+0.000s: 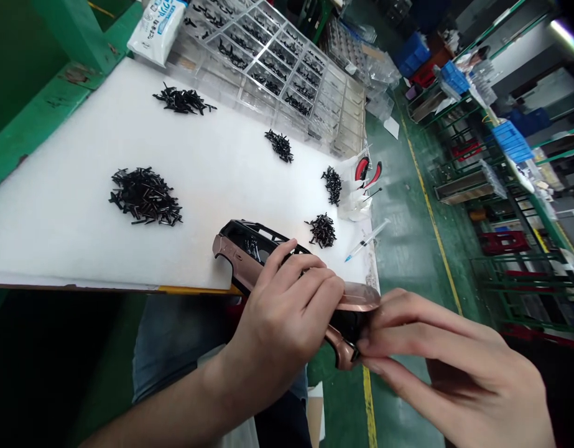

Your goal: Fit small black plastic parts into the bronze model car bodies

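A copper-coloured model car body point(242, 264) with a black roof frame is held at the table's front right corner. My left hand point(291, 305) wraps over its middle, fingers closed across the roof and side. At the car's right end, a copper panel like a hood point(359, 297) is raised over a dark opening. The fingers of my right hand point(436, 354) are pinched together at that end, by the front edge. Whatever small piece they may hold is hidden by the fingertips.
Piles of small black parts point(145, 196) lie on the white tabletop point(72, 230). Behind stand a compartment tray point(277, 50) and a white packet point(157, 28). Red-handled pliers point(362, 169) and a syringe point(367, 240) are at the right edge. Beyond is a green floor point(408, 211) with shelving point(505, 249).
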Available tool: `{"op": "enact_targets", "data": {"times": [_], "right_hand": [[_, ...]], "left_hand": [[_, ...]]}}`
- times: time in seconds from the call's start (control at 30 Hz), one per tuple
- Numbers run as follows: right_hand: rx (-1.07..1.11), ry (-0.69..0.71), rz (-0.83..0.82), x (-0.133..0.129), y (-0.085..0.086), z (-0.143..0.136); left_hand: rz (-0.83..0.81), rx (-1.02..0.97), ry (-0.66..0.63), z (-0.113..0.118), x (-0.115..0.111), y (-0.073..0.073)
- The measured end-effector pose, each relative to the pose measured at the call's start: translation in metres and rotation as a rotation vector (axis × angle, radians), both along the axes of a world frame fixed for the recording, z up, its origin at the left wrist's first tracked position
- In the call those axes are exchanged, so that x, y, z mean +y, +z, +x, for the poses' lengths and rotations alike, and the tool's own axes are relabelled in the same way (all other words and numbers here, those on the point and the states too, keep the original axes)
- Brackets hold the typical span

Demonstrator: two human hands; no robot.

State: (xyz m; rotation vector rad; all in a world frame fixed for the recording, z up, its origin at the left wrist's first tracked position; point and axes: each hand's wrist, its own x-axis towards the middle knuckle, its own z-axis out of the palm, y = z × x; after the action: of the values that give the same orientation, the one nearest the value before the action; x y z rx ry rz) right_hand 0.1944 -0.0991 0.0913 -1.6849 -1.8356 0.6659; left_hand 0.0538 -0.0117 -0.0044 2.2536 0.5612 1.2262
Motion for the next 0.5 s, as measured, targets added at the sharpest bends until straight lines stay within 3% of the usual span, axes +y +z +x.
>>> {"op": "enact_targets", "data": {"times": [0.17,0.5], "right_hand": [[-0.004,-0.039,-0.004,-0.001,0.002,0.000],[-0.120,0.048,0.108,-0.014,-0.002,-0.005]], "left_hand": [[0.003,0.000,-0.008,0.000,-0.001,0.001],[-0.037,-0.035,-0.008,-0.010,-0.005,-0.001]]}}
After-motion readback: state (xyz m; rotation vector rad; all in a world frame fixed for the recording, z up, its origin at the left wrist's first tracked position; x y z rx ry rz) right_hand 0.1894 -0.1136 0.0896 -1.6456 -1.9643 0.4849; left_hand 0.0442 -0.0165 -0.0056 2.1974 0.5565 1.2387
